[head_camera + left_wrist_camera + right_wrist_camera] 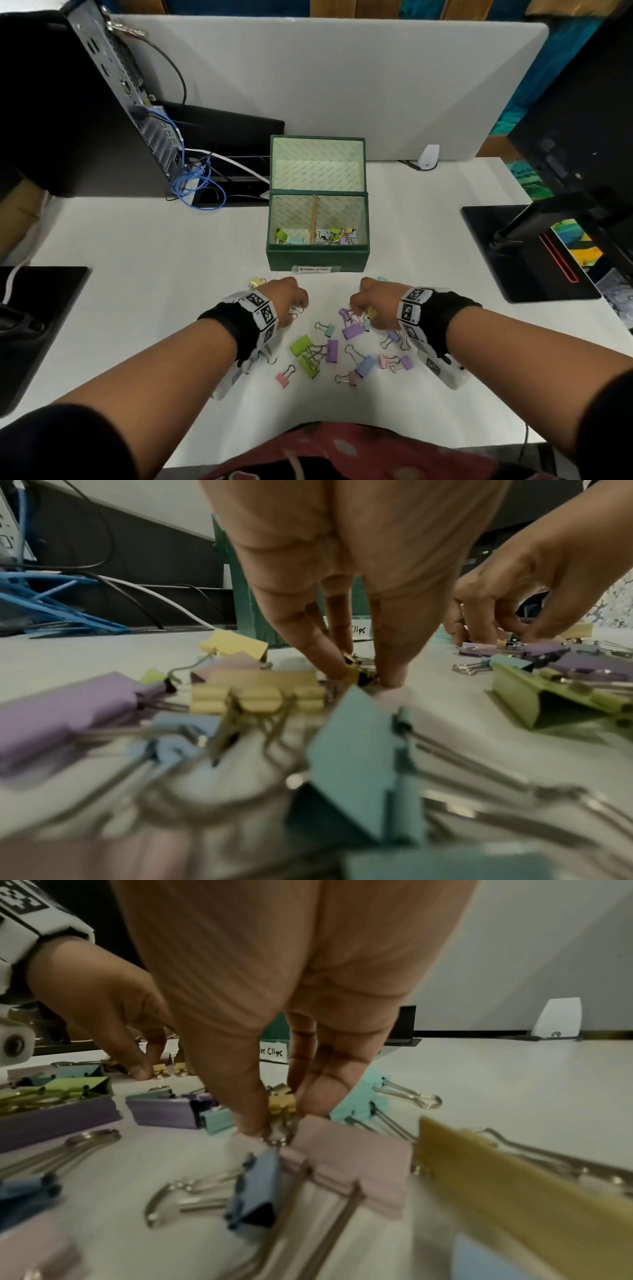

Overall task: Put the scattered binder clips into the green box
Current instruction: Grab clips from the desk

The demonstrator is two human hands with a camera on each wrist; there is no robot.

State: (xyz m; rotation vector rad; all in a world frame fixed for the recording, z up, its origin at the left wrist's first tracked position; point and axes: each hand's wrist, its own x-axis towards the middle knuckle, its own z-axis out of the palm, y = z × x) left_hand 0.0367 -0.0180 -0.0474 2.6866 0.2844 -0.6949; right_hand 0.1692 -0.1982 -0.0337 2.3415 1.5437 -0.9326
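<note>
The green box (pixel 318 255) stands open at mid-table, with a divider and several pastel clips inside. Several binder clips (pixel 331 349) lie scattered on the white table in front of it. My left hand (pixel 297 310) reaches down just left of the pile. In the left wrist view its fingertips (pixel 337 669) pinch a small yellow clip (pixel 358 672) that sits on the table. My right hand (pixel 356 310) is down at the pile's right side. In the right wrist view its fingertips (pixel 251 1123) pinch another small yellow clip (pixel 282 1104).
A computer tower (pixel 113 85) with blue cables (pixel 195 181) stands at the back left. Monitor bases sit at the right (pixel 524 253) and the left (pixel 37 329). A grey partition (pixel 342 78) closes the back, with a small white device (pixel 429 157) at its foot.
</note>
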